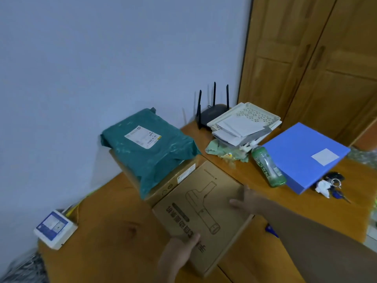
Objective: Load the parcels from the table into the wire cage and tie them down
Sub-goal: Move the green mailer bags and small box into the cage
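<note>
A flat brown cardboard box [201,205] with a printed line drawing lies tilted on the wooden table [98,231]. My left hand [178,255] grips its near edge, thumb on top. My right hand [245,202] holds its right edge. Behind it a dark green plastic mailer bag [149,148] with a white label rests on a second brown carton [173,180] against the wall. The wire cage is not in view.
A white and blue small box [55,228] sits at the table's left corner. On the right lie a blue folder [304,155], a green bottle [268,167], keys [331,183], a cream tray [244,119] with papers, and a black router [214,111]. Wooden doors [316,58] stand behind.
</note>
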`<state>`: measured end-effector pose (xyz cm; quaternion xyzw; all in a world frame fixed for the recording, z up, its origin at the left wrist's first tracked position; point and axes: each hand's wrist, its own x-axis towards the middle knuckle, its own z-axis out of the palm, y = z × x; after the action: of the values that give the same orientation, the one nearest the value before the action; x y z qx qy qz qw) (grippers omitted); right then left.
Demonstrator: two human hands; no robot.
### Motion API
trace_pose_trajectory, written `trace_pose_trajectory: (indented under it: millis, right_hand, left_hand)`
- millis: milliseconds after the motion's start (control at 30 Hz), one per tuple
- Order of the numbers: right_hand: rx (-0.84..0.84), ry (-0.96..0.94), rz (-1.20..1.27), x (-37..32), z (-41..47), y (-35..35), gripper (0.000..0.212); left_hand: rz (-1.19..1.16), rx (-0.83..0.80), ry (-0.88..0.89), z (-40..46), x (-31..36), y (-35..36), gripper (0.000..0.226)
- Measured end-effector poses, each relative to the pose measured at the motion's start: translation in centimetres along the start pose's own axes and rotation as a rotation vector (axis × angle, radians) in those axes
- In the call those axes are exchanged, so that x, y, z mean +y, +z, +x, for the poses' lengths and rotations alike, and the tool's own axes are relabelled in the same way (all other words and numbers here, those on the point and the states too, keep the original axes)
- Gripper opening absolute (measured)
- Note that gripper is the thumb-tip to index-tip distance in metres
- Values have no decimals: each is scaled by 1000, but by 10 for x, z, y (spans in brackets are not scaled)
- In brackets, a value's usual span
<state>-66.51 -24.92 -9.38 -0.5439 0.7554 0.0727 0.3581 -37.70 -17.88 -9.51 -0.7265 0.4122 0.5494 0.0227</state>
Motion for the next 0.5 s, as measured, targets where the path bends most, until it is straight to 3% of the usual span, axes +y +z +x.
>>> trace_pose_trajectory:
  millis: [100,233,333,500]
  right_hand:
    - [-42,-4,83,6,21,1,105]
    - [-99,-4,115,6,36,-5,103]
    - [-61,37,97,2,36,-3,102]
    - [2,80,130,-3,20,-1,97]
  left_hand:
    - [-125,-4,-24,19,-5,6,88]
    - [-242,26,-148,32,-9,13,103]
    - [-355,11,-227,34,-4,14,105]
    - [-411,60,-214,39,-8,21,100]
